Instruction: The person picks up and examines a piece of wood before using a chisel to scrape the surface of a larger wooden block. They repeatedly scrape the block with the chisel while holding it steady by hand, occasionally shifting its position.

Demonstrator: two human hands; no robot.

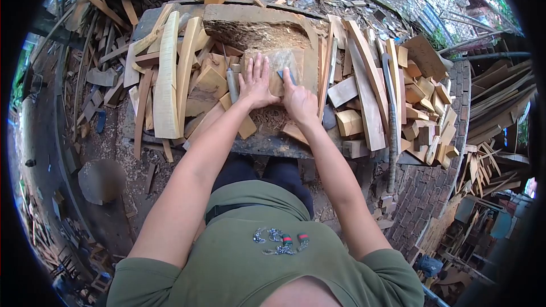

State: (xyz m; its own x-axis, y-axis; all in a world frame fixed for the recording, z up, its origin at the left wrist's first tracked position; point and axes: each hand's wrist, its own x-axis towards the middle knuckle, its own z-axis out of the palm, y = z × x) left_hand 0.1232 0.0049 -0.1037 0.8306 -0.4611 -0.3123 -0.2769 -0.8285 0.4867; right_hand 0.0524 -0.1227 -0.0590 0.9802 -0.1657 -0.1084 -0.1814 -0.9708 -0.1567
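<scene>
My left hand [257,82] lies with fingers spread on a flat wooden block [287,57], pressing on its left part. My right hand [299,101] is closed, its index finger stretched forward along a small blue-grey tool [280,73] whose tip is on the block. Most of that tool is hidden under the fingers, so its exact kind cannot be made out. Behind the block rises a thick, rough-hewn piece of wood [256,28]. Just left of my left hand lies a thin tool with a grey handle [232,84].
Long curved planks [168,79] lean on the workbench [267,146] at left. At right lie more boards [364,74], a long bar with a wrapped handle [392,153] and a heap of offcuts [426,102]. A round stump [101,181] stands at lower left.
</scene>
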